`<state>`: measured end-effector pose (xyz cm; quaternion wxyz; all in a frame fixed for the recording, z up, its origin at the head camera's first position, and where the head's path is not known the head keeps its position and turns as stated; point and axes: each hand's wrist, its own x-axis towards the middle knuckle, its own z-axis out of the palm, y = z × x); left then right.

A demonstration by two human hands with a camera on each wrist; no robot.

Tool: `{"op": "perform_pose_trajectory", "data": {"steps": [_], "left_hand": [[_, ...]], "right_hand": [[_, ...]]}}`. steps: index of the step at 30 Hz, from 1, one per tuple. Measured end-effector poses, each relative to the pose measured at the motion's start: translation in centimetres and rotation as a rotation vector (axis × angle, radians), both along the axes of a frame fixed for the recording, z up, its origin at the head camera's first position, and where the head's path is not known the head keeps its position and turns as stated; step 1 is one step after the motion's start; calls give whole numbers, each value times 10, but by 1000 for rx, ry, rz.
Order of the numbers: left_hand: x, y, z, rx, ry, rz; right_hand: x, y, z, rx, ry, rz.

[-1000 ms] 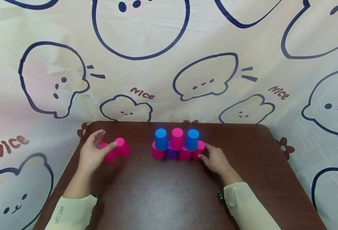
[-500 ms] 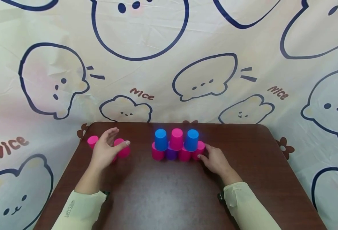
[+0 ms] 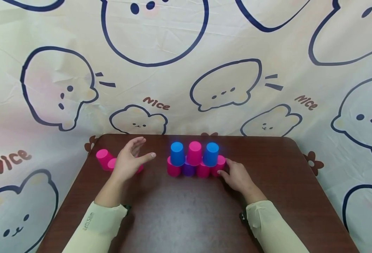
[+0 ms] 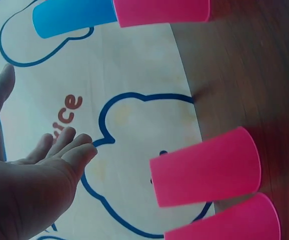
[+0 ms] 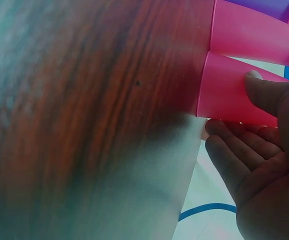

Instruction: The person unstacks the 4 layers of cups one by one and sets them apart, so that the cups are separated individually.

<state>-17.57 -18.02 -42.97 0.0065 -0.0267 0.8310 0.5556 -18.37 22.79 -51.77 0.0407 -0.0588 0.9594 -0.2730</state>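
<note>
In the middle of the table, upside-down cups stand in two rows. The lower row has a purple cup [image 3: 189, 170] among pink ones; on top sit a blue cup [image 3: 177, 154], a pink cup [image 3: 194, 153] and another blue cup [image 3: 211, 154]. My right hand [image 3: 239, 177] holds the rightmost lower pink cup [image 5: 234, 92], thumb on its near side and fingers along its outer side. My left hand [image 3: 129, 160] holds nothing, thumb spread from its fingers, partly hiding the loose pink cups. In the left wrist view it is apart from a pink cup [image 4: 207, 167].
At the left of the table [image 3: 186, 214] stand a pink cup [image 3: 103, 160] and a second pink cup [image 3: 111, 163], with another pink one mostly behind the left hand. A printed cloth [image 3: 179, 80] hangs right behind the table's back edge.
My left hand has moved right across the loose pink cups toward the stack, uncovering the leftmost one. The right hand and the stacked cups have stayed in place.
</note>
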Motion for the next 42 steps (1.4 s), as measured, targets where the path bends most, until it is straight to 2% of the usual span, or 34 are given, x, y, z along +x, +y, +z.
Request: {"op": "perform_pose_trajectory", "data": {"steps": [15,26,42], "left_hand": [[-5,24,2,-9,1,-55],[-12,42,-3,-14,-43,-90],[-19,67,-12,-7,-63,-146]], "right_hand": [[1,1,1,-13,0,-1],[2,0,3,-15,1,-10],[1,-1,4,-15,1,-10]]}}
